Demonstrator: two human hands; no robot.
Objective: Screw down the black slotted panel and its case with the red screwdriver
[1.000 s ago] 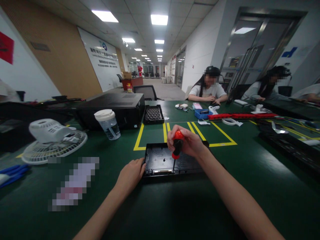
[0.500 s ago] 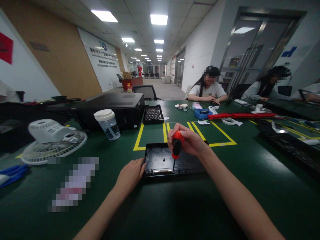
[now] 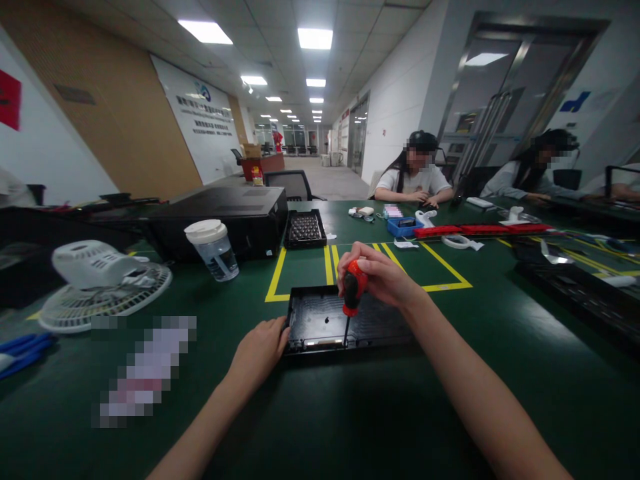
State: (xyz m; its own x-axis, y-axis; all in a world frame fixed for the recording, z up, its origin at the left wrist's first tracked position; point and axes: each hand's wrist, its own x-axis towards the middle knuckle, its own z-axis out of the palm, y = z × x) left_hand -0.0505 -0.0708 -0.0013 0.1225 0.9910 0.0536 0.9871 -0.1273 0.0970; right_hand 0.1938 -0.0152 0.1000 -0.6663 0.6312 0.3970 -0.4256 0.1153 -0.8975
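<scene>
left hand (image 3: pixel 260 350) is resting half-curled against the near left corner of the black casing (image 3: pixel 315 310), bracing rather than gripping it. the casing is lying flat on the green table (image 3: pixel 350 427). right hand (image 3: pixel 385 277) is wrapping fully closed round the red screwdriver (image 3: pixel 351 288), which is standing upright, tip at the casing's near edge. risk, as judged: tip slipping and gouging plastic if the tool is tilting, or the casing skidding under light bracing. count: one casing, one screwdriver, two hands.
</scene>
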